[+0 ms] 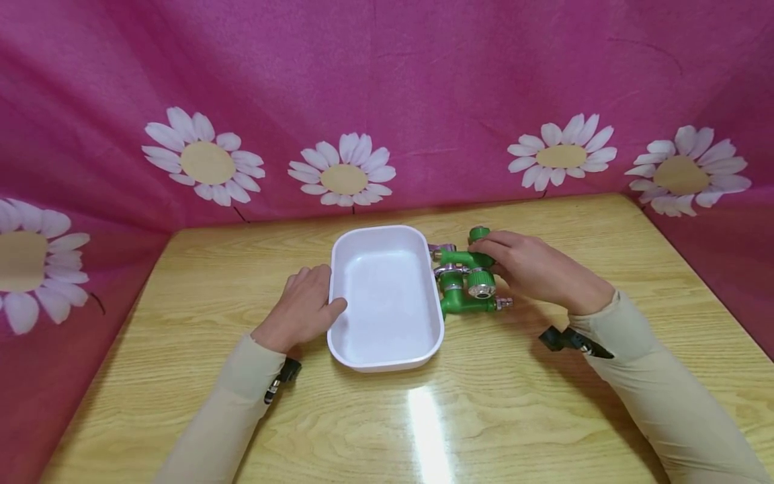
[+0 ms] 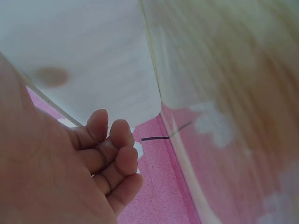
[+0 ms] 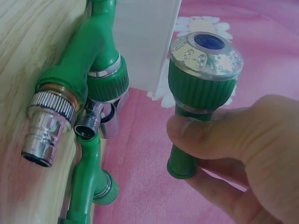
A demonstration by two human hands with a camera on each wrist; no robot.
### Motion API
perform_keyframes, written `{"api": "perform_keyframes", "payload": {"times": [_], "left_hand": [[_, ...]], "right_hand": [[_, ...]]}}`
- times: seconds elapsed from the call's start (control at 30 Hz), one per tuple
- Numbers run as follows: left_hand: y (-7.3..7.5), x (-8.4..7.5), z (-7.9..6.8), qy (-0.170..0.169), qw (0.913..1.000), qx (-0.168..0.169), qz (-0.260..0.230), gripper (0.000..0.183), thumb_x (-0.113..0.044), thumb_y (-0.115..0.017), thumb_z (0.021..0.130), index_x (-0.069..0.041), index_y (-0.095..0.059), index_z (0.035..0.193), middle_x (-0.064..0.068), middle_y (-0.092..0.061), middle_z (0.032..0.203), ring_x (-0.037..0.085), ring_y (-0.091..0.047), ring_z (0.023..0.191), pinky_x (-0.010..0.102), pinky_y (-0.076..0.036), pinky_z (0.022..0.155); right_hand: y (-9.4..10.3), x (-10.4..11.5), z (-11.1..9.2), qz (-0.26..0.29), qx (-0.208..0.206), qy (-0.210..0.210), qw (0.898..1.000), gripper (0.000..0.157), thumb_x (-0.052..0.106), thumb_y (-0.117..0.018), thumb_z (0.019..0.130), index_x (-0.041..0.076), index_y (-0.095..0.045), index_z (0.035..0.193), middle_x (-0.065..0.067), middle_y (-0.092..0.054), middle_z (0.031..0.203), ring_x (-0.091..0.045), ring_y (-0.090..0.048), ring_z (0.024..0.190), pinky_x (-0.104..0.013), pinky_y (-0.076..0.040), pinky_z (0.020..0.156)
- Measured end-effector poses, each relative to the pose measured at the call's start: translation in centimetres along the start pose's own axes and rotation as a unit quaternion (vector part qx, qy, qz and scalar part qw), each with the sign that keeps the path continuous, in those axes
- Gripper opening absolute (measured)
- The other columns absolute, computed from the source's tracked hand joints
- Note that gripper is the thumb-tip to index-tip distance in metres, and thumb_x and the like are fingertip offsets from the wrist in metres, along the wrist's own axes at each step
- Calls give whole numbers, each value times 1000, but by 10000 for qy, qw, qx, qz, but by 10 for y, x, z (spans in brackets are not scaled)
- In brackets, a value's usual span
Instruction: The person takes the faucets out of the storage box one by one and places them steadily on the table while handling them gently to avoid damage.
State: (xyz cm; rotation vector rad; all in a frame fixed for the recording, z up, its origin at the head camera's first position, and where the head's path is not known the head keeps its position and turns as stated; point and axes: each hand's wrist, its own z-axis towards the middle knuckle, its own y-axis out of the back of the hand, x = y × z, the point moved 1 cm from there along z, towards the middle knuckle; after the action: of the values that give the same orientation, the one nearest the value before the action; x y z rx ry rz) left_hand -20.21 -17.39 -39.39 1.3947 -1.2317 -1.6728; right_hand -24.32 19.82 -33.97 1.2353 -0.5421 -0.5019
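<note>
A white rectangular tray [image 1: 387,309] stands on the table with nothing inside it. My left hand [image 1: 302,306] grips its left side, the thumb over the rim and the fingers outside; the left wrist view shows those fingers [image 2: 117,163] bent beside the outer wall. At the tray's right side, my right hand [image 1: 526,265] holds a green tap [image 3: 201,91] with a ribbed, silver-faced knob, pinched between thumb and fingers. More green taps [image 3: 74,56] lie on the table beside it, one ending in a silver hose connector [image 3: 42,135].
The wood-grain table [image 1: 242,417] carries the tray and taps. Behind it hangs a pink cloth [image 1: 447,134] printed with white daisies, which also flanks both sides. A small purple-tinted piece [image 1: 444,247] pokes out near the tray's far right corner.
</note>
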Motion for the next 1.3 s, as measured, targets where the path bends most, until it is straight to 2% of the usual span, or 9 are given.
{"api": "perform_keyframes", "payload": {"times": [0.5,0.97,1.3], "left_hand": [[0,2,2,-104,9999,-90,-26,27,-30,-55,92,-6,-52,103,6,-51,88,25,-41,87,35,-28,80],[0,1,1,-69,9999,-74,-29,27,-31,-54,92,-6,-52,102,6,-50,87,25,-41,87,35,-28,80],[1,-1,-1,-15,10000,15,-77,29,-32,-53,92,-6,-52,105,6,-50,89,25,-41,89,35,-28,81]], "right_hand": [[4,-8,-1,94,135,-225,9996,41,-7,-75,86,2,-67,125,-13,-69,113,-23,-68,95,-43,-62,84],[6,-16,-4,143,174,-243,9995,44,-8,-76,84,2,-68,126,-12,-72,113,-24,-70,98,-43,-61,86],[5,-19,-6,314,336,-337,9984,45,-9,-78,81,0,-68,124,-13,-71,114,-22,-69,94,-43,-61,84]]}}
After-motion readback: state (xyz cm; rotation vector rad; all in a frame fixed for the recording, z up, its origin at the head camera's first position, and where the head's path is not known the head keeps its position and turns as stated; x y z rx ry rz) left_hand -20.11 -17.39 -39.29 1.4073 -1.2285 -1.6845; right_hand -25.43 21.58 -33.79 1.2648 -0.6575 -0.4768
